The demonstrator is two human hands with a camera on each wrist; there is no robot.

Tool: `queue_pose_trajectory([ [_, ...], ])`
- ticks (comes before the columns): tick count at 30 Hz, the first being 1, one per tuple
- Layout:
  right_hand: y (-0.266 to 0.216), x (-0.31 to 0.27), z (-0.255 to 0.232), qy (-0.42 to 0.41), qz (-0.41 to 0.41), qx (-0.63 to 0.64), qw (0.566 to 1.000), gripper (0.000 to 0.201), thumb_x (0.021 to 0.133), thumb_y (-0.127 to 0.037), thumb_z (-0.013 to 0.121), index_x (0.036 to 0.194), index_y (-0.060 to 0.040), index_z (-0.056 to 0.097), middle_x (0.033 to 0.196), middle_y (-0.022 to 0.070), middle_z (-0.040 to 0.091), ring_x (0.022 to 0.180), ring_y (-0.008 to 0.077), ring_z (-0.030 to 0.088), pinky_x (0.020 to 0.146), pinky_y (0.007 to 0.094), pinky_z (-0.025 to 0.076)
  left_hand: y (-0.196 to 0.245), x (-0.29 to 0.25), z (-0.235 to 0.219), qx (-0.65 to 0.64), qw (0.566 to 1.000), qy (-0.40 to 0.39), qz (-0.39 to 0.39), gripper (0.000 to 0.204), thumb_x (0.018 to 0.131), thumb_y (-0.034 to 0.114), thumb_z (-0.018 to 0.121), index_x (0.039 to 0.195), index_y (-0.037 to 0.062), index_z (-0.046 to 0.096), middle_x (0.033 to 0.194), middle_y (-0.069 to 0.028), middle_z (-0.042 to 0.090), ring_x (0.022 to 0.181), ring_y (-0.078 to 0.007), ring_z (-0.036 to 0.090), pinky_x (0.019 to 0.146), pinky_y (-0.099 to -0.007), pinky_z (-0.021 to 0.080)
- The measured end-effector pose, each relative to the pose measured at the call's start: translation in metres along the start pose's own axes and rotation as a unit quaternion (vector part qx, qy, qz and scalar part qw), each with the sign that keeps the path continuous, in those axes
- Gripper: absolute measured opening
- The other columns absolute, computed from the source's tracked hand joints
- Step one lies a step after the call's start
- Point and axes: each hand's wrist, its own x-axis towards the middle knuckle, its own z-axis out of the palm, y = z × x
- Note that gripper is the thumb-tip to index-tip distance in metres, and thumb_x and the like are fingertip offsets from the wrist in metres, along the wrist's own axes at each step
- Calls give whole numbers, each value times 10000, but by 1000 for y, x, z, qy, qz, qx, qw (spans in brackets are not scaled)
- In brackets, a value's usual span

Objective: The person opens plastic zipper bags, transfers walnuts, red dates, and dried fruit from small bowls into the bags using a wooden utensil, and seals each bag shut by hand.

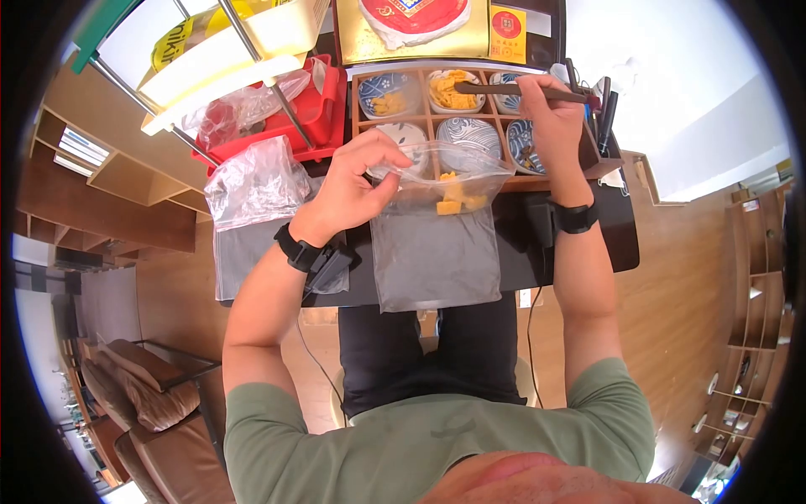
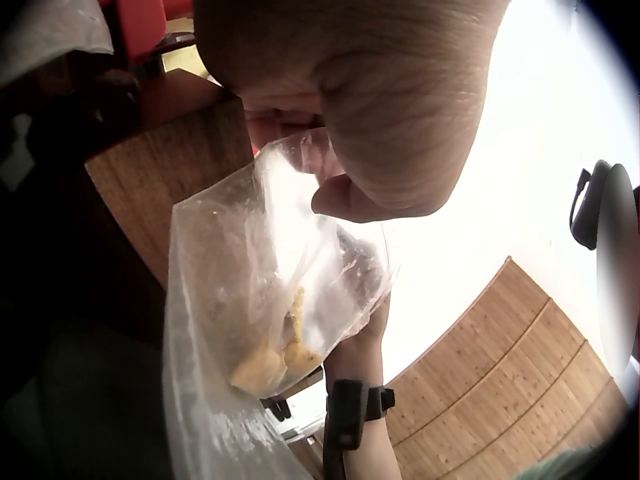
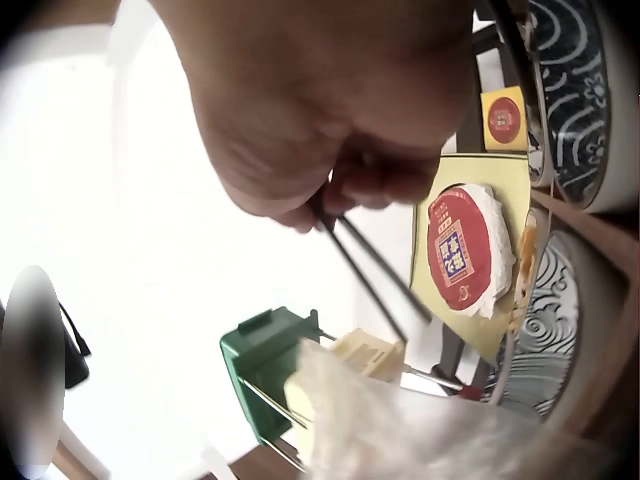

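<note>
My left hand (image 1: 361, 176) pinches the rim of a clear plastic bag (image 1: 437, 260), which hangs with its mouth spread and yellow-orange pieces (image 1: 451, 203) inside. In the left wrist view the same bag (image 2: 215, 270) hangs below the hand (image 2: 400, 110). My right hand (image 1: 550, 113) grips dark tongs or chopsticks (image 1: 504, 89); which of the two I cannot tell. Their tips reach over a bowl of yellow-orange pieces (image 1: 449, 99) in the wooden compartment box (image 1: 428, 124). In the right wrist view two dark rods (image 3: 375, 275) extend from the hand (image 3: 330, 110).
Other patterned bowls (image 1: 470, 139) fill the box. At the left stand a red basket (image 1: 332, 113), a cream rack shelf (image 1: 210, 76) and more plastic bags (image 1: 256, 181). Behind lies a gold tray (image 1: 353, 42) with a red-labelled round item (image 1: 411, 29). Dark pens (image 1: 606, 118) stand at the right.
</note>
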Motion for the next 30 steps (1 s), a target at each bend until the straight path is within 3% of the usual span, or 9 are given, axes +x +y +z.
queue_pose_trajectory([
  [1,0,0,4,79,-24,-130,988,187,994,-170,723,1021,15,739,817,-15,676,737,41,565,666,217,448,0,0,0,1,1000,-1,2,281,760,-124,651,983,35,715,968,-75,648,924,-214,625,838,-297,490],
  [5,12,2,2,94,-51,-230,967,225,973,-210,746,969,15,746,766,-32,679,710,24,558,628,216,444,1,1,0,-6,1000,-4,-5,281,761,-124,653,984,36,715,965,-74,647,919,-213,623,833,-299,491],
  [12,12,1,5,112,-27,-267,957,259,953,-247,763,938,11,754,707,-17,673,670,38,570,611,236,460,-1,0,0,-4,1000,-3,1,274,766,-121,658,984,35,714,963,-72,646,915,-208,619,831,-298,487],
  [17,16,1,3,79,-1,-275,958,262,952,-255,765,933,5,758,713,-3,682,678,64,593,640,254,487,0,0,0,-10,1000,-4,-3,274,765,-120,658,983,36,715,962,-73,647,918,-210,620,833,-297,487],
  [26,26,3,3,82,-54,-229,969,236,958,-240,762,1000,-8,754,775,-5,697,712,62,599,666,252,494,-2,-1,1,-9,1000,-3,1,274,757,-117,663,980,34,715,965,-75,647,923,-214,623,845,-302,489],
  [30,24,2,2,80,-36,-239,967,232,949,-233,767,988,-5,756,766,11,710,707,72,621,664,258,505,0,0,0,-8,1000,-3,3,275,755,-119,666,979,33,714,970,-76,648,929,-214,625,850,-301,489],
])
